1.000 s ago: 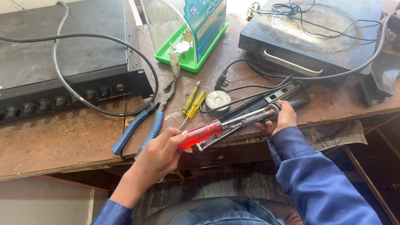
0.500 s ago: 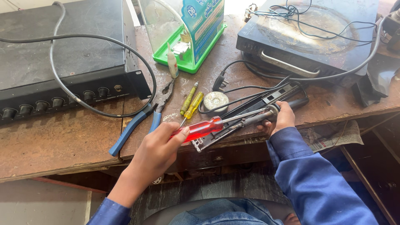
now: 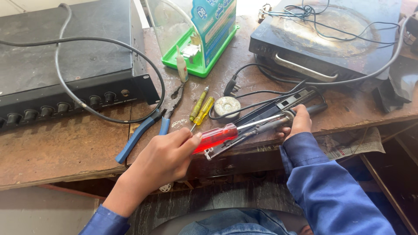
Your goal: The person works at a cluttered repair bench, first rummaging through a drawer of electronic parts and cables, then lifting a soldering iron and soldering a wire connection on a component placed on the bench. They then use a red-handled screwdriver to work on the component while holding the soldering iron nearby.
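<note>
Your left hand (image 3: 163,159) closes its fingers around the red handle of one screwdriver (image 3: 215,137), whose metal shaft runs up and right to the black power strip (image 3: 278,111). Your right hand (image 3: 298,124) curls over that strip near the bench's front edge, fingers wrapped on it; how tightly, you cannot tell from here. On the wooden bench (image 3: 65,148) count three screwdrivers in all: the red one you hold, plus two yellow-handled ones (image 3: 201,106) lying side by side just beyond it. One pair of blue-handled pliers (image 3: 148,124) lies to their left, one round tape roll (image 3: 227,105) to their right. Two black appliances sit farther back: an amplifier (image 3: 65,65) at left and a cooktop (image 3: 322,39) at right, with one green-based clear holder (image 3: 196,35) between them
</note>
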